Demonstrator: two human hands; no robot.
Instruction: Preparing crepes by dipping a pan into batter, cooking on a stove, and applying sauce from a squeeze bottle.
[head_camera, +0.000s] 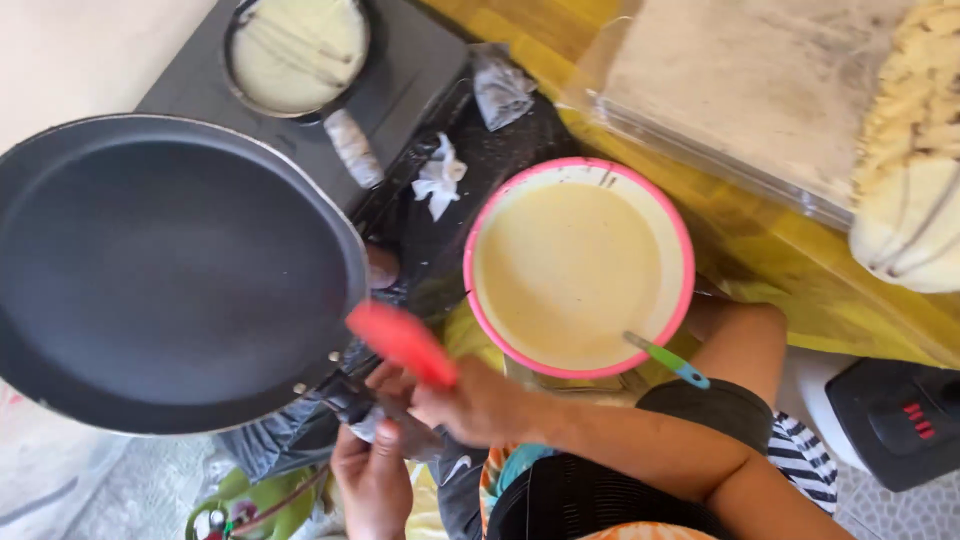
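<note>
A large dark frying pan fills the left of the view, tilted up toward the camera with its bare non-stick inside showing, its handle running down to the lower middle. The left hand is closed around that handle from below, fingers curled tight on it. Just beside it, the right hand is clenched on a red silicone brush or spatula, whose red head lies over the pan's lower right rim, next to the handle rivets; whether the head touches the rim cannot be told. The right forearm runs from the lower right across the person's lap. Right of the pan stands a pink-rimmed bowl filled with pale yellow batter, with a green and blue utensil handle leaning out over its lower right edge. Above the pan, on a dark grey stove top, sits a smaller round pan holding a thin pale crepe. Between that stove and the bowl lie crumpled white paper scraps on a dark surface. At the upper right a clear plastic tray rests on a yellow cloth, and a heap of pale folded crepes sits at the far right edge. A black device with red marks lies at the lower right, near a striped piece of fabric.
</note>
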